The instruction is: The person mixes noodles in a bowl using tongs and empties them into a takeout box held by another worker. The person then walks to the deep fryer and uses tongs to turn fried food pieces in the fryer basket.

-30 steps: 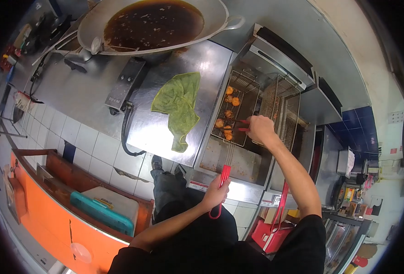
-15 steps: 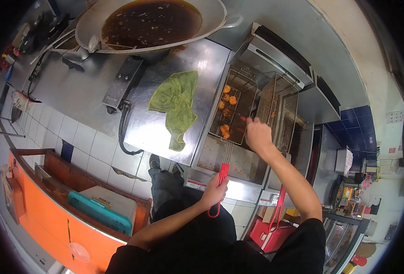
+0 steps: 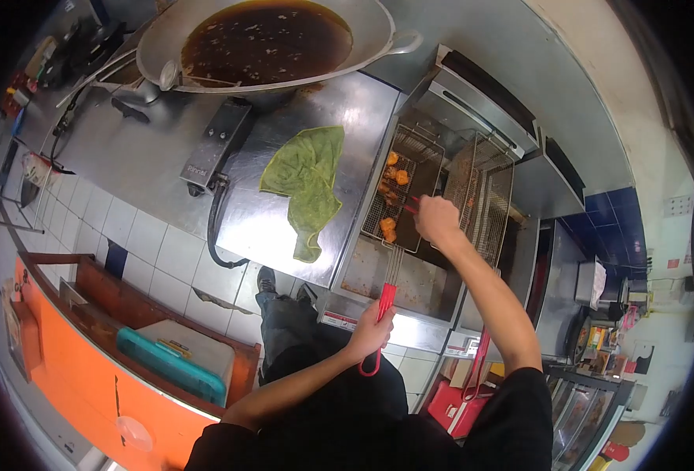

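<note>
Hands (image 3: 370, 336) on red handles (image 3: 384, 301), "Rinnai" label (image 3: 196, 171)

Near the right fingers (image 3: 425, 223) are two wire baskets (image 3: 377, 221) with two red handles (image 3: 385, 298), and farther left, one cloth (image 3: 306, 174) and one wok (image 3: 372, 35).

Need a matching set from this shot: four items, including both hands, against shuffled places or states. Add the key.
Column 1
1. Crumpled green cloth
2. Wide metal wok
3. Left hand
4. Right hand

Column 2
A. Wrapped around the long red handle of a rectangular wire basket
B. Holds dark brown liquid
C. Gripping a slim red tool near orange-brown fried pieces
D. Lying on the shiny steel counter

Pairs: 1-D, 2-B, 3-A, 4-C
</note>
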`<action>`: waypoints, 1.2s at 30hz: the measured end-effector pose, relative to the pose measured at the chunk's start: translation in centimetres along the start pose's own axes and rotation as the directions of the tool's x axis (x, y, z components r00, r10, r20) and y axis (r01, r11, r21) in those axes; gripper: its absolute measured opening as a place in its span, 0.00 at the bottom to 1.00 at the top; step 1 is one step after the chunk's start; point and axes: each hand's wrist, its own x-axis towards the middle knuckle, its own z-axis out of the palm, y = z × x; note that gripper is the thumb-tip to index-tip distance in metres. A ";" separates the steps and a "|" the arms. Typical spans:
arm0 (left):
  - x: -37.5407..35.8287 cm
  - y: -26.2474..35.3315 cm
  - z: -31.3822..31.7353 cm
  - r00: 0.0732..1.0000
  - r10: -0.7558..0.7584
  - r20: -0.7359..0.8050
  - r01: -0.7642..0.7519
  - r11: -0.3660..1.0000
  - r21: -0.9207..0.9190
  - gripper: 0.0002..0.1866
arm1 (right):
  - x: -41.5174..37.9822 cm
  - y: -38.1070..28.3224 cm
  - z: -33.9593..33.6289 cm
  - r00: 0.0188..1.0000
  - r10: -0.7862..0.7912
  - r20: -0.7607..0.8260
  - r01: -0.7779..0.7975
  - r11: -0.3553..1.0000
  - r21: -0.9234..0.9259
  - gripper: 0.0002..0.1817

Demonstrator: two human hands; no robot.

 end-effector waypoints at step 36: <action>0.4 0.5 0.7 1.000 -0.023 -0.020 0.024 0.999 0.048 0.08 | -0.8 3.0 0.9 0.992 -0.100 -0.075 0.089 0.987 -0.137 0.12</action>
